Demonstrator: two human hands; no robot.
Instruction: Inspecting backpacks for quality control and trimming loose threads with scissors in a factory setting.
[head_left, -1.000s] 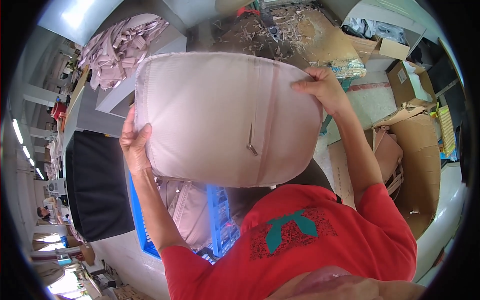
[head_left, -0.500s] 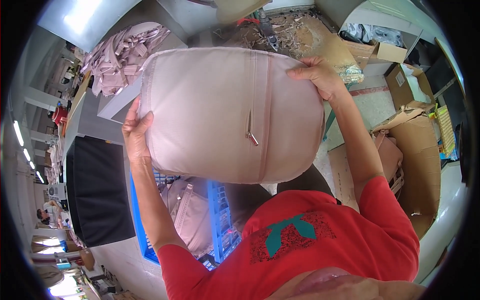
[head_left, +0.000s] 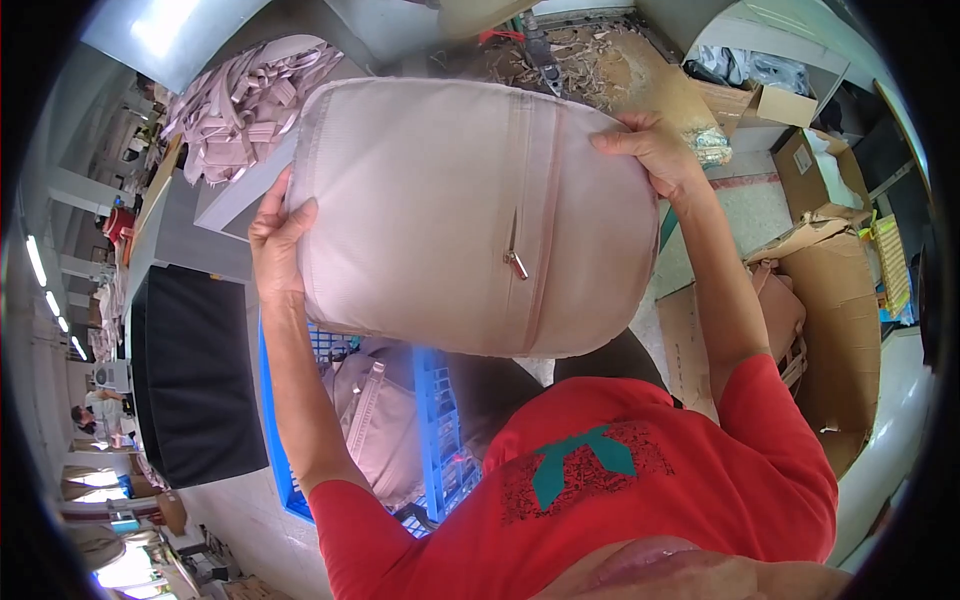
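A: Grip?
B: Left hand point(head_left: 281, 240) pinches the panel point(head_left: 420, 220) at its left edge, thumb on top. Right hand point(head_left: 665, 160) pinches the upper right edge.
A: Panel position?
B: Held up between them, in front of the red shirt point(head_left: 700, 440). I'd tension both sides evenly; a skewed pull would likely ripple the zip point(head_left: 514, 235).
A: Zip?
B: Both hands clear of it, good.
A: Around?
B: Blue crate point(head_left: 430, 420) below left, scrap-strewn desk point(head_left: 660, 95) beyond. I'd hold cloth off those scraps point(head_left: 598, 68).
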